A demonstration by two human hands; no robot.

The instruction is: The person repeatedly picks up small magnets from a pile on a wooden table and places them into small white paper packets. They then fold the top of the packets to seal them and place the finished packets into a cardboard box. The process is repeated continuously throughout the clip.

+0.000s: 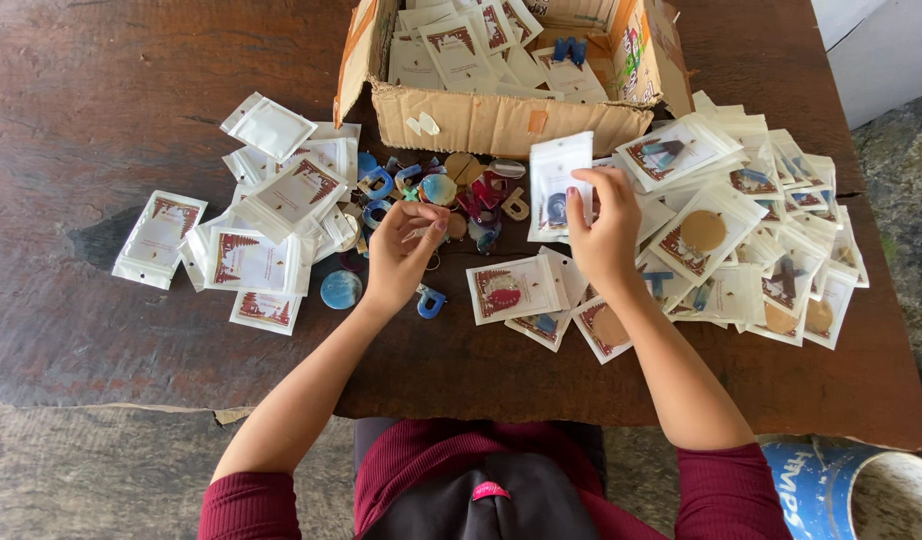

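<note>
Overhead view of two bare hands over a dark wooden worktop (pixel 101 90). The right hand (pixel 603 232), forearm angled inward, pinches a small white pouch (pixel 556 185) upright between thumb and fingertips. The left hand (pixel 406 250), fingers curled together, pinches a small item too tiny to identify. Between them lies a heap of coloured trinkets (pixel 451 190). Filled pouches (pixel 751 240) spread to the right, empty ones (pixel 271 210) to the left. An open cardboard box (pixel 501 120) stands just behind.
</note>
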